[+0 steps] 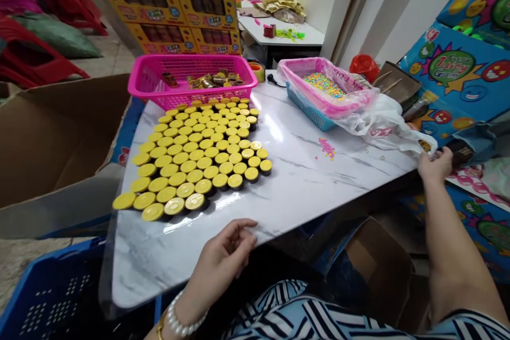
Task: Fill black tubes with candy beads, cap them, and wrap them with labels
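My left hand (229, 249) rests at the front edge of the white marble-look table (287, 186). Its fingers are loosely bent, the thumb is apart from them, and nothing shows between them. To its upper left stand many small dark jars with yellow lids (195, 154), packed in rows. Far to the right, my right hand (436, 164) reaches past the table edge. It is beside the end of a white plastic bag (390, 122) and a dark object (460, 151). Its fingertips are partly hidden, so I cannot tell whether it holds anything.
Behind the jars is a pink basket (191, 96) with brown-and-yellow pieces. A plastic-lined pink tray (292, 70) of colourful beads sits on a blue basket (305, 106). Open cardboard (59, 133) and a blue crate (48, 297) flank the left; printed boxes (458, 69) stand right.
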Available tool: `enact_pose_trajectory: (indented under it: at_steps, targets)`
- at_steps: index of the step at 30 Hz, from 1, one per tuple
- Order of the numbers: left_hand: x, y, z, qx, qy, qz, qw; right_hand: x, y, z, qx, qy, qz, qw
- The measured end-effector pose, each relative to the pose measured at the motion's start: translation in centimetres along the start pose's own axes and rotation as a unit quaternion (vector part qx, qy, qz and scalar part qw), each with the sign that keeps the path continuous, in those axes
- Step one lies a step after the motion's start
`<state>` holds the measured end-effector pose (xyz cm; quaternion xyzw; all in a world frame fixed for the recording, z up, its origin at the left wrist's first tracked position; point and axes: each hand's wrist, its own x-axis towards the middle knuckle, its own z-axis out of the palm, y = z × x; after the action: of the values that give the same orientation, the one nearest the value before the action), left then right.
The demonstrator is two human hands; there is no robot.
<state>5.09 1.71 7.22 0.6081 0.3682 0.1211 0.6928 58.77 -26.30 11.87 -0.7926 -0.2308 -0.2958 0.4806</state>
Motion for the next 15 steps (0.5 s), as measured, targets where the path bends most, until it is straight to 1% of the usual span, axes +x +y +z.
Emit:
enact_pose_trajectory:
  at_steps: [2,4,5,6,8,10,11,12,13,15]
  targets:
    - [0.8,-0.6,0.6,0.114,0.009,0.056,0.992,-0.1,2.2,1.5,-0.063,-0.039,0.059,0.996]
    - [1.8,-1.2,0.6,0.181,0.018,0.096,0.979,-0.4,3.5,4.4,-0.108,-0.094,0.101,0.985]
    - [2.3,-1.4,0.5,0.197,0.02,0.101,0.975,-0.5,3.9,6.1,-0.12,-0.124,0.111,0.979]
    - [2.7,-1.5,0.3,0.203,0.019,0.092,0.975,-0.5,4.0,7.9,-0.128,-0.154,0.115,0.973]
    - [3.0,-1.5,-0.1,0.19,0.017,0.053,0.98,-0.3,3.9,11.0,-0.133,-0.207,0.109,0.963]
    - [2.9,-1.3,-0.3,0.165,0.03,0.021,0.986,0.1,3.5,12.8,-0.136,-0.244,0.097,0.955]
    - [2.8,-1.3,-0.3,0.156,0.04,0.015,0.987,0.4,3.3,13.1,-0.138,-0.254,0.091,0.953]
    - [2.6,-1.2,-0.2,0.154,0.048,0.017,0.987,0.8,3.2,12.9,-0.142,-0.256,0.085,0.952]
    - [2.6,-1.2,-0.1,0.158,0.054,0.025,0.986,1.4,3.2,12.3,-0.146,-0.252,0.078,0.954]
    - [2.5,-1.3,0.1,0.175,0.067,0.056,0.981,3.1,3.4,10.1,-0.157,-0.223,0.061,0.96]
